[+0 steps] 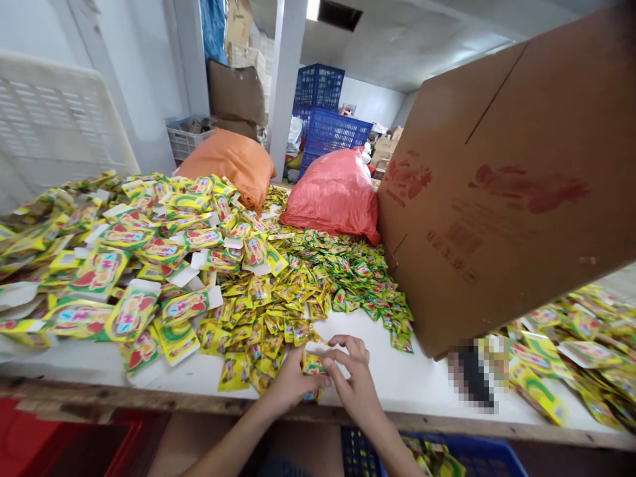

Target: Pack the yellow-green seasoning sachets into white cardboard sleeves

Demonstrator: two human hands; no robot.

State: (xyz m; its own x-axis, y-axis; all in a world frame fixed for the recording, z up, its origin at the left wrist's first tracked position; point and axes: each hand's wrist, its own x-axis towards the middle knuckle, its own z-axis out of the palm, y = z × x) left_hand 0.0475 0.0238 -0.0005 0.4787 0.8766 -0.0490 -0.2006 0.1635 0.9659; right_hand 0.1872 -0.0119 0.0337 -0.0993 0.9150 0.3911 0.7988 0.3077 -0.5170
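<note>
My left hand (pixel 289 384) and my right hand (pixel 355 383) meet at the near edge of a white table (pixel 397 377). Both grip a small stack of yellow-green sachets (pixel 313 363) between the fingers. Just beyond the hands spreads a heap of small yellow-green sachets (pixel 308 285). A pile of larger flat yellow-green cartons (pixel 129 258) covers the table's left side.
A big tilted cardboard box (pixel 501 192) stands at the right, with more cartons (pixel 571 358) beneath it. An orange sack (pixel 233 162) and a red sack (pixel 335 195) lie at the back. Blue crates (pixel 325 112) stand behind; another blue crate (pixel 447 457) sits below the table.
</note>
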